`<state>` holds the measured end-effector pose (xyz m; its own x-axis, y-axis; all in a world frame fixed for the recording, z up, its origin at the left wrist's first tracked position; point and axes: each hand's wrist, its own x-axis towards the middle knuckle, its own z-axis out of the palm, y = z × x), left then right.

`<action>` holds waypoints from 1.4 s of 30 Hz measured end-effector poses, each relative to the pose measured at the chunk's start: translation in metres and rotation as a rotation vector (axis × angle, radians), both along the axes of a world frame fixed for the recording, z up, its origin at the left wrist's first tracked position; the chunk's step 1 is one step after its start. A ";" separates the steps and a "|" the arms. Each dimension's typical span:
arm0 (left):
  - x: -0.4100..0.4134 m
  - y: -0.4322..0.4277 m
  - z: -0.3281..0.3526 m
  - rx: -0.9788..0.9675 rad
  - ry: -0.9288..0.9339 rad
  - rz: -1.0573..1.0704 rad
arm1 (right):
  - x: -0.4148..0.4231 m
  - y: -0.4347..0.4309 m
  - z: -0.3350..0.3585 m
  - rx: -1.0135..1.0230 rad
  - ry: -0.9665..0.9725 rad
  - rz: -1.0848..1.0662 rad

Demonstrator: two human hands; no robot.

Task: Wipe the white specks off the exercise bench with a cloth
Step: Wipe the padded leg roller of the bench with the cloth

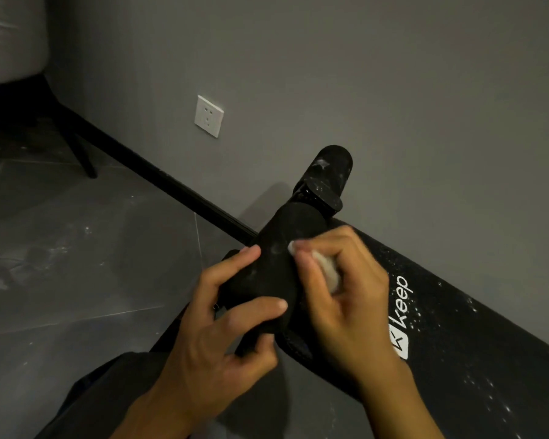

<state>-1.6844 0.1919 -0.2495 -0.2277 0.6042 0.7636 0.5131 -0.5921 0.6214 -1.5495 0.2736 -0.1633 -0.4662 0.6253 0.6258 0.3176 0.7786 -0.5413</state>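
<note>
- Grey tiled floor and a grey wall surround the work area; lighting is dim, so faint specks may be overlooked.
- Left hand: fingers closed around the near foam roller, steadying it. Risk: if this grip slackens, the roller may turn under the wiping pressure and the cloth will skid rather than lift the dust.
- Right hand: fingers pinched together on a small bunched cloth, which is pressed against the roller's side. Risk: only a small patch of fabric is exposed, so it may load up quickly and smear residue; the bunched wad could also slip from the fingers.
- Exercise bench: black pad running to the right of both hands, heavily dotted with white specks near the printed logo. Risk: dust pushed off the roller may fall onto this pad or the floor, adding to the work remaining.
- Far roller: also speckled, beyond the hands. Risk: it is easily missed, being partly hidden in shadow.
- Wall socket: well apart from the bench; a damp cloth should be kept away from it.
</note>
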 end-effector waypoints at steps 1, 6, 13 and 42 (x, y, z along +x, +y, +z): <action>0.000 0.001 0.000 -0.002 -0.005 0.001 | -0.002 0.007 0.003 -0.037 0.001 -0.070; 0.001 -0.001 0.000 -0.014 -0.013 -0.026 | -0.003 0.002 0.013 -0.104 -0.070 -0.067; 0.000 -0.001 0.005 -0.018 0.109 0.017 | 0.001 0.004 0.017 -0.032 -0.122 -0.082; 0.002 0.007 -0.005 0.057 -0.184 -0.045 | 0.002 -0.017 0.014 -0.022 -0.102 0.140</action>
